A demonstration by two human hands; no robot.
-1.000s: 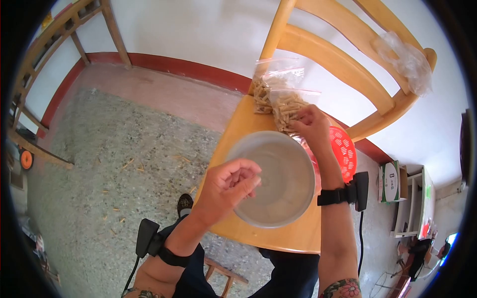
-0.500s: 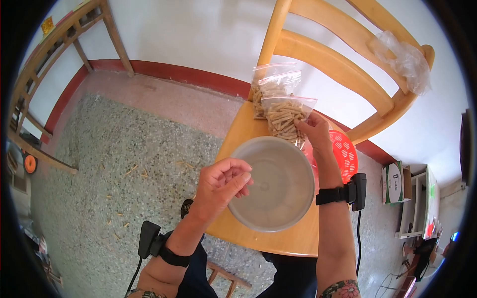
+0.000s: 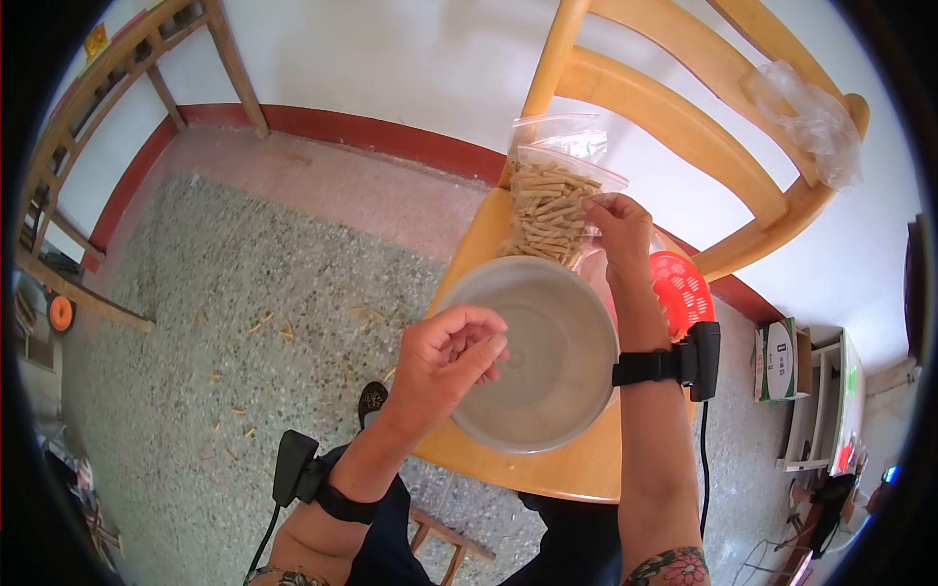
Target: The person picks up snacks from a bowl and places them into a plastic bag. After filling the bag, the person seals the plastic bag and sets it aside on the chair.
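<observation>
My right hand (image 3: 621,227) pinches the right edge of a clear zip bag (image 3: 552,207) full of short tan sticks. The bag leans against other clear bags (image 3: 562,127) at the back of the wooden chair seat. In front of it sits a grey bowl (image 3: 532,391) with nothing visible inside. My left hand (image 3: 452,359) hovers over the bowl's left side, its fingers curled together; anything between them is too small to make out. A red perforated basket (image 3: 681,288) lies right of the bowl, partly behind my right wrist.
A crumpled clear plastic bag (image 3: 809,122) hangs on the chair's backrest (image 3: 674,98). Small stick pieces (image 3: 261,322) are scattered on the floor at the left. A wooden rack (image 3: 59,161) stands at the far left, and a cardboard box (image 3: 782,359) rests at the right.
The bag in my right hand has shifted up and slightly left, now covering more of the bags behind it. My left hand has barely moved.
</observation>
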